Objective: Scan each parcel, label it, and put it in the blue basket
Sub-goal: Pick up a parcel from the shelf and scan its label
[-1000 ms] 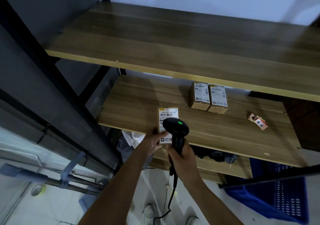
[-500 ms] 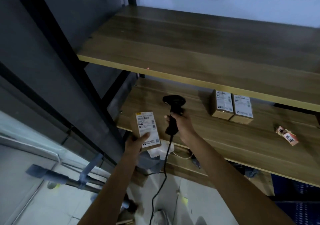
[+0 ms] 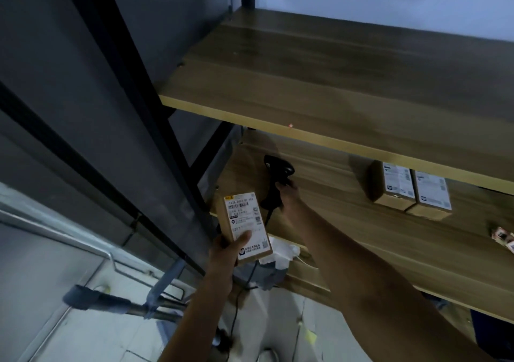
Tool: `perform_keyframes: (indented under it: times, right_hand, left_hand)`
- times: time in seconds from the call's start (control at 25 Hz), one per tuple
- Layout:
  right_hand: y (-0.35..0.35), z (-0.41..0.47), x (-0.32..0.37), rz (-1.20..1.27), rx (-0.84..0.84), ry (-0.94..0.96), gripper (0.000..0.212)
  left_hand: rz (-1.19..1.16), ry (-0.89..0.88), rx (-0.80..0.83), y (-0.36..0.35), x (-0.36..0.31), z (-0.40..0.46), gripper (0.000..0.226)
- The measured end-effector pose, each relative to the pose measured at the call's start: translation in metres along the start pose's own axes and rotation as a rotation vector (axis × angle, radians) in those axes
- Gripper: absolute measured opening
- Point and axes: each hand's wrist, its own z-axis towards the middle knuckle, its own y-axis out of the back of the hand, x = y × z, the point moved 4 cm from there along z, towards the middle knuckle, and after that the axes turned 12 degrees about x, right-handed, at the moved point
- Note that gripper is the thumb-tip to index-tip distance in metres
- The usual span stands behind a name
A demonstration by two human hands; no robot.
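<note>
Scanner (image 3: 278, 179) has left the parcel (image 3: 247, 226); right hand (image 3: 289, 194) grips it low on the shelf (image 3: 361, 222), probably setting it down. Left hand (image 3: 225, 253) clasps the parcel beside the shelf's front edge; labelling comes next.

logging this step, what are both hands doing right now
Left hand: closed on the parcel.
Right hand: closed on the scanner.

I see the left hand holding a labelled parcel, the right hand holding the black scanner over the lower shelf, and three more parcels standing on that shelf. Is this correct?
Not quite. The head view shows only two more parcels on the lower shelf, side by side, not three. The rest holds: the left hand grips the labelled parcel, and the right hand holds the black scanner over that shelf.
</note>
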Motion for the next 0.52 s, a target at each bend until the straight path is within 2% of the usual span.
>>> perform_keyframes:
  times: [0.12, 0.24, 0.36, 0.52]
  right_hand:
    - [0.002, 0.016, -0.006, -0.105, -0.023, -0.006, 0.043]
    - [0.009, 0.016, -0.003, -0.357, -0.101, 0.002, 0.03]
    - [0.019, 0.013, 0.005, -0.636, -0.143, 0.02, 0.027]
    - [0.028, -0.001, 0.013, -0.807, -0.126, 0.127, 0.023]
  left_hand:
    - [-0.012, 0.004, 0.028, 0.0, 0.001, 0.002, 0.07]
    - [0.002, 0.021, 0.054, -0.001, 0.003, 0.002, 0.073]
    - [-0.009, 0.039, 0.061, -0.004, 0.006, 0.002, 0.064]
    - [-0.008, 0.048, 0.052, -0.014, 0.007, 0.001, 0.051]
